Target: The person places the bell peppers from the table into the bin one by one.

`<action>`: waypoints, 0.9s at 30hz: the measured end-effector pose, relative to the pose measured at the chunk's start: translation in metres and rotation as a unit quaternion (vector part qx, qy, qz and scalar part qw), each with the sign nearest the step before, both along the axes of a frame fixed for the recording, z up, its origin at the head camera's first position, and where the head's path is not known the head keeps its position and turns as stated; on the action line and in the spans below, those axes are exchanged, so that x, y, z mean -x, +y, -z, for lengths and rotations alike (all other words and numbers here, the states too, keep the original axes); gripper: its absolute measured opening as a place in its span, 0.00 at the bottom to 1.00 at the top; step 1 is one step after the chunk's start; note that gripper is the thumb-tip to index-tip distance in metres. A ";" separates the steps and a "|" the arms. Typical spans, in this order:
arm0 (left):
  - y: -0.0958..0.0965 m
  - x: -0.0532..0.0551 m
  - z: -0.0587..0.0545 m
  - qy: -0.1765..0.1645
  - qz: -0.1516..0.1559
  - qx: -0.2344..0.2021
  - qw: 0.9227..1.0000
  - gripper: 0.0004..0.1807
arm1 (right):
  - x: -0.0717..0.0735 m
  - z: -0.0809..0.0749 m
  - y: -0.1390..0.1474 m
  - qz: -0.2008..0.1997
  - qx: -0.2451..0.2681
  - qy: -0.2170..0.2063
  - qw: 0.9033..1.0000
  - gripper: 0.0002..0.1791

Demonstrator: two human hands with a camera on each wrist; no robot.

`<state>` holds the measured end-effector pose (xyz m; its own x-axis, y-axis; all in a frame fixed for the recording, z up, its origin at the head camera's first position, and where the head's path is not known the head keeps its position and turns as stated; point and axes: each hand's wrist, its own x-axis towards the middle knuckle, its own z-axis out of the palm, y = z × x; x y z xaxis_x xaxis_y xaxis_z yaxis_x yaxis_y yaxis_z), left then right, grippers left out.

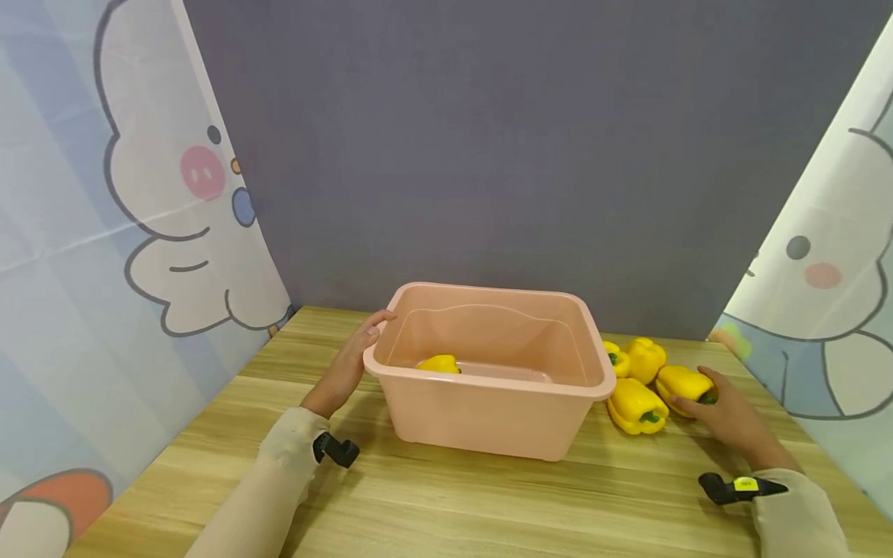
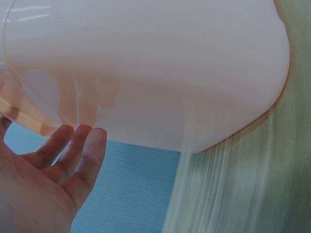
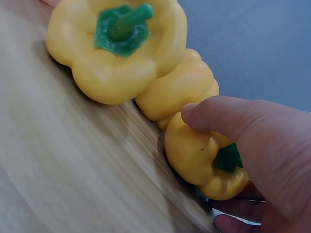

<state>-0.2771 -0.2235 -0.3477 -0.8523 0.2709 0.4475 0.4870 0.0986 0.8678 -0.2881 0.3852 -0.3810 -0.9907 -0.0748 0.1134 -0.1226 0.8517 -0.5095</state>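
Observation:
A pink plastic tub (image 1: 481, 415) stands on the table with one yellow bell pepper (image 1: 441, 363) inside, partly hidden by the front wall. My left hand (image 1: 354, 353) holds the tub's left rim; in the left wrist view several fingertips (image 2: 95, 138) touch the outer wall below it. To the tub's right, my right hand (image 1: 729, 411) grips a yellow bell pepper (image 3: 192, 150), thumb across its near side and fingers round the far side. That pepper lies at the right end of a group, beside another pepper (image 1: 636, 407) with a green stem.
Two more yellow peppers, one at the back (image 1: 645, 359) and one partly behind the tub's right side (image 1: 614, 358), complete the group. A grey panel (image 1: 530, 155) rises behind the wooden table (image 1: 446, 511). Cartoon-printed curtains (image 1: 70, 310) flank both sides.

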 end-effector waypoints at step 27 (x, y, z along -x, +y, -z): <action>-0.001 0.000 0.000 0.003 -0.002 0.002 1.000 0.28 | -0.004 0.001 -0.001 0.019 0.012 0.005 1.000 0.54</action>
